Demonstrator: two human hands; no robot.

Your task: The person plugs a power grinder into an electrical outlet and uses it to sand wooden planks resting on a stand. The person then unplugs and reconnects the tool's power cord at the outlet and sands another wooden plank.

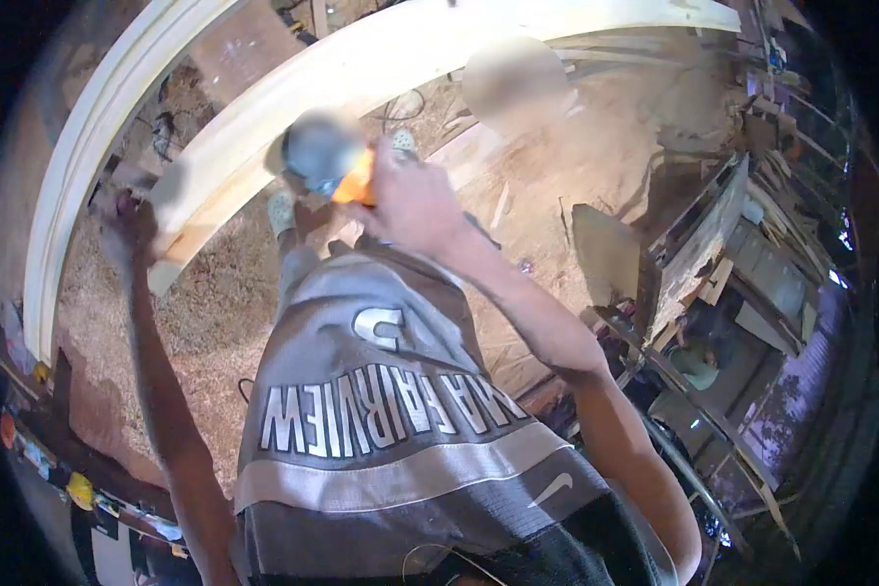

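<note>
- Pale shavings [215, 337] are covering the left part of the floor [532, 230].
- A brown board [247, 44] is lying toward the floor's upper left corner.
- Thin wooden strips [615, 57] are stretching along the floor's upper edge.
- A tan sheet panel [601, 259] is resting near the floor's right edge.
- Just beyond it, a rough-faced slab [691, 259] is standing tilted.
- Narrow slats [786, 227] are piling up past the slab, at the far right.
- A yellow object [80, 490], too small to identify, is sitting outside the floor's lower left corner, among other coloured bits.
</note>
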